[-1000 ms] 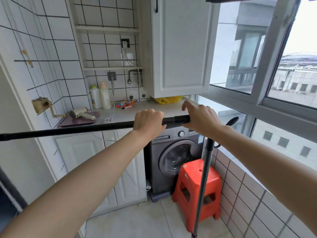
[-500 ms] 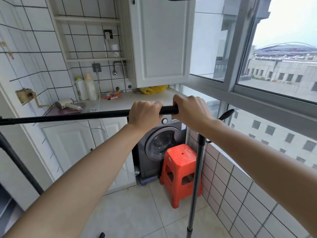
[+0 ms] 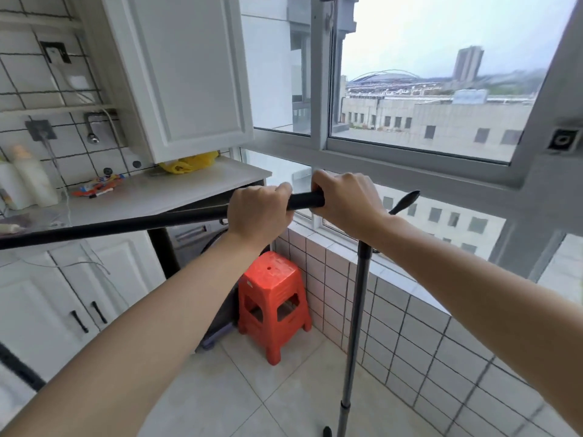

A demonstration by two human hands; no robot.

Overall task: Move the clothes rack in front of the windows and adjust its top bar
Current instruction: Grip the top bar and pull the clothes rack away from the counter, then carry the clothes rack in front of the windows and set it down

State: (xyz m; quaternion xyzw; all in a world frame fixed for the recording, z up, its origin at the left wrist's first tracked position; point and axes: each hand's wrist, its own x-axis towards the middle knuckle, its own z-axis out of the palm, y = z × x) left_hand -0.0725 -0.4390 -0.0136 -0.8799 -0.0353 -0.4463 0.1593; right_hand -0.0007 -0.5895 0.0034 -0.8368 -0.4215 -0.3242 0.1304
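The clothes rack's black top bar (image 3: 132, 223) runs from the left edge to the middle of the view. My left hand (image 3: 257, 212) is shut around it from above. Just to its right, my right hand (image 3: 345, 195) is shut on the bar's end (image 3: 307, 200), above the rack's grey upright pole (image 3: 358, 313), which goes down to the floor. A black hook tip (image 3: 405, 200) sticks out to the right behind my right wrist. The windows (image 3: 426, 89) are straight ahead and to the right, close behind the rack.
An orange plastic stool (image 3: 273, 298) stands on the floor by the tiled low wall (image 3: 410, 335). A washing machine (image 3: 192, 241) sits under a white counter (image 3: 157, 193) with bottles and a yellow bag. A white wall cabinet (image 3: 186, 74) hangs above.
The view has swung right toward the windows and come closer to them. Both hands keep their grip on the top bar, which now lies nearer the low wall and sill.
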